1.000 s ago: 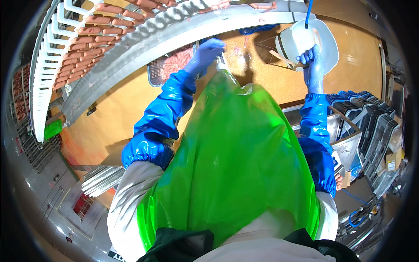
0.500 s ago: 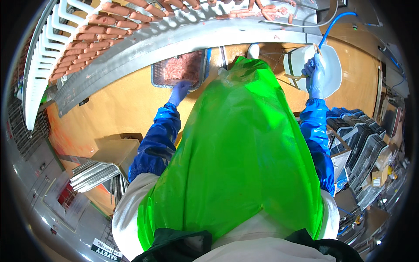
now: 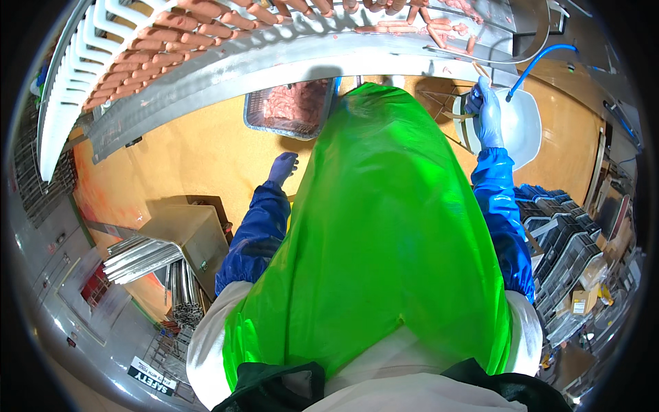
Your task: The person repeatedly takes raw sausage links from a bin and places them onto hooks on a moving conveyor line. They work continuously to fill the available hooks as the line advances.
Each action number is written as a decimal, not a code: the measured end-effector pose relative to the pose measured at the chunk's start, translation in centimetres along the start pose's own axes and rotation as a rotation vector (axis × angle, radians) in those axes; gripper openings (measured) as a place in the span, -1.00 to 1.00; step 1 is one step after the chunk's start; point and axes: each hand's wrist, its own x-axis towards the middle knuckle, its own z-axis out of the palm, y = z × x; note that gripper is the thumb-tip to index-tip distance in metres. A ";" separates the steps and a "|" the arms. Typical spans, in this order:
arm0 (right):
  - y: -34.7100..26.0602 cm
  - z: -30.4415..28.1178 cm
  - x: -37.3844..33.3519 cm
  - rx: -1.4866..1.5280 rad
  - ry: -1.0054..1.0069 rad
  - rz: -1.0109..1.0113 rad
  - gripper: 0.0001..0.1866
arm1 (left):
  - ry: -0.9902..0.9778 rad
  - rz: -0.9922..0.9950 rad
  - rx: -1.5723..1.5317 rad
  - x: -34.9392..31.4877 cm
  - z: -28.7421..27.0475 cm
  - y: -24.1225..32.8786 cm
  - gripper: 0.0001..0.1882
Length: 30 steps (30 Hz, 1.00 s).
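My left hand, in a blue glove, hangs open over the orange floor just below a metal tray of pink sausages. It touches nothing. My right hand, also gloved, is raised in front of a white bucket under the conveyor's edge. A pale sausage sticks up from its fingertips. A white slatted conveyor loaded with rows of sausages curves across the top. My green apron hides what lies straight below me.
A blue hose loops above the bucket. A steel box and a bundle of metal rods stand at the left. Stacked black crates fill the right side. The conveyor's steel frame runs overhead.
My left hand has dropped from the tray of sausages to hang lower and open. My right hand stays by the white bucket, with a sausage now showing at its fingertips.
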 end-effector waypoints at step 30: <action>3.8 -21.4 -24.2 -0.983 0.828 -0.712 -0.81 | -1.504 -0.421 -0.009 -26.5 50.3 31.0 -0.24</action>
